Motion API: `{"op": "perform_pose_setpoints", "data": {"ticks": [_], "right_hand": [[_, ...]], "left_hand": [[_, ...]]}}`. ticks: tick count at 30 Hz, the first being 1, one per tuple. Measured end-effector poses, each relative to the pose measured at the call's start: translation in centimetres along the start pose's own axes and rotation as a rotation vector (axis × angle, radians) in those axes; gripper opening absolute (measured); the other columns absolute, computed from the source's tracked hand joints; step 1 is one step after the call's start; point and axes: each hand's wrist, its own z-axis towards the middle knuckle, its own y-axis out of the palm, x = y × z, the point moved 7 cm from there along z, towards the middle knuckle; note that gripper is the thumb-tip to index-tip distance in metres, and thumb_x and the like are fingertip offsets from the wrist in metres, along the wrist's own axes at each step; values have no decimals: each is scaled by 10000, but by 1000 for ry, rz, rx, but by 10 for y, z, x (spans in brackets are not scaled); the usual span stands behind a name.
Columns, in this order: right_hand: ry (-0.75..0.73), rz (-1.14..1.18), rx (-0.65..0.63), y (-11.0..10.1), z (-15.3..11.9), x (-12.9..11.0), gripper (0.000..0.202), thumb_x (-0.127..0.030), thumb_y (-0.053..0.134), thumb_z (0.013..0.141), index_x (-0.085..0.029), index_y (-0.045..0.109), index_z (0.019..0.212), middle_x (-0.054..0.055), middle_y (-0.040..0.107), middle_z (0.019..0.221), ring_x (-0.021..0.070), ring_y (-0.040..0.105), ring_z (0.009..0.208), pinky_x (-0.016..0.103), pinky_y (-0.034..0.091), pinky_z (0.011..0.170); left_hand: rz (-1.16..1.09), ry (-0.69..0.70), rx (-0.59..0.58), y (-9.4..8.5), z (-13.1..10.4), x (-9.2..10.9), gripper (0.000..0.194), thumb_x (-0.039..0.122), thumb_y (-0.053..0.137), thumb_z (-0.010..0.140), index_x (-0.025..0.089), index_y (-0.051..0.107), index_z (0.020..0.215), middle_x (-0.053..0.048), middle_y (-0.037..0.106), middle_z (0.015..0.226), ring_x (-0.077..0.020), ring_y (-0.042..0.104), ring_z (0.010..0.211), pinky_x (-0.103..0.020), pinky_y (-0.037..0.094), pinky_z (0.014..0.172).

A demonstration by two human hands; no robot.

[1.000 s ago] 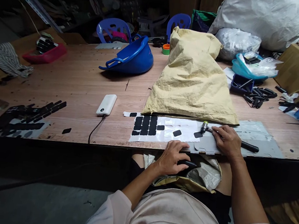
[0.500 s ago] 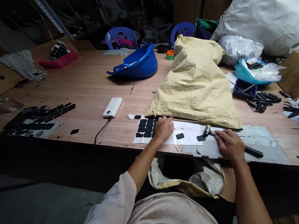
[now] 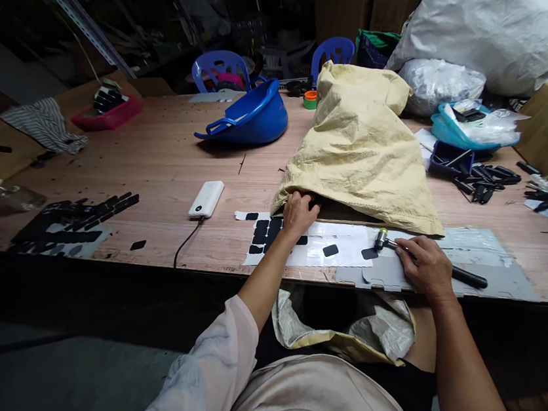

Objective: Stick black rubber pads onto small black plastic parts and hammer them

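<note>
My left hand [image 3: 299, 215] is at the lifted front edge of a pale yellow sack [image 3: 360, 143]. Its bent fingers look parted and reach into the dark opening; their tips are partly hidden. Below it lies a white backing sheet [image 3: 318, 253] with rows of black rounded pads [image 3: 260, 231], some covered by my left wrist. My right hand [image 3: 425, 266] is closed around a small hammer [image 3: 466, 276], its head resting near a loose black pad [image 3: 369, 254] on the sheet's right end. A grey board [image 3: 488, 276] lies beneath the hammer.
A white power bank [image 3: 207, 198] with a cable lies left of the sheet. Further back are a tilted blue basin [image 3: 254, 117] and a red tray [image 3: 108, 117]. Black handle-like parts [image 3: 489, 180] lie at right beside a dark blue box [image 3: 450, 161]. The table edge runs just before me.
My left hand has moved up from the sheet to the sack, whose front edge is now raised, showing a dark gap. My right hand with the hammer has stayed nearly still.
</note>
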Motion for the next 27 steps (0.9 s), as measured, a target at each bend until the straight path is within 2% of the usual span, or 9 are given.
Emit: {"op": "perform_pose_setpoints", "data": {"ticks": [3,6,12,18,23,27], "right_hand": [[4,4,-11,0,0,0,246,-354,598,1005,-240,807,1066,53,708,907,204,608,858,335,463,764],[8,8,-28,1,0,1,250,-360,595,1006,-243,805,1077,54,710,916,206,608,868,336,459,765],[32,10,-27,3,0,2,256,-365,589,1000,-247,807,1063,58,710,912,212,600,865,341,457,772],[57,16,-42,3,0,2,260,-374,583,997,-256,807,1058,62,703,924,212,601,871,338,452,769],[50,8,-45,3,0,2,259,-370,587,997,-253,807,1066,62,703,921,214,604,879,338,457,772],[60,28,-65,4,0,2,261,-369,582,999,-254,804,1077,64,703,934,216,602,893,346,461,792]], "left_hand": [[20,3,32,6,0,8,259,382,758,903,203,797,1086,-140,651,1162,-335,562,1224,-419,467,1073],[52,-15,47,12,2,12,256,373,759,898,209,802,1089,-138,649,1182,-336,540,1251,-423,454,1082],[86,-20,-16,23,2,11,190,330,720,907,199,808,1014,-143,641,1206,-334,529,1269,-425,447,1081],[130,-5,-70,27,4,17,203,303,663,925,201,790,1047,-155,644,1247,-349,511,1298,-459,425,1095],[137,-47,-121,22,8,22,199,316,694,879,176,781,989,-160,650,1249,-357,511,1304,-465,420,1106],[56,-50,-96,8,-6,17,153,302,772,802,192,785,907,-133,629,1235,-353,521,1278,-462,435,1098]]}}
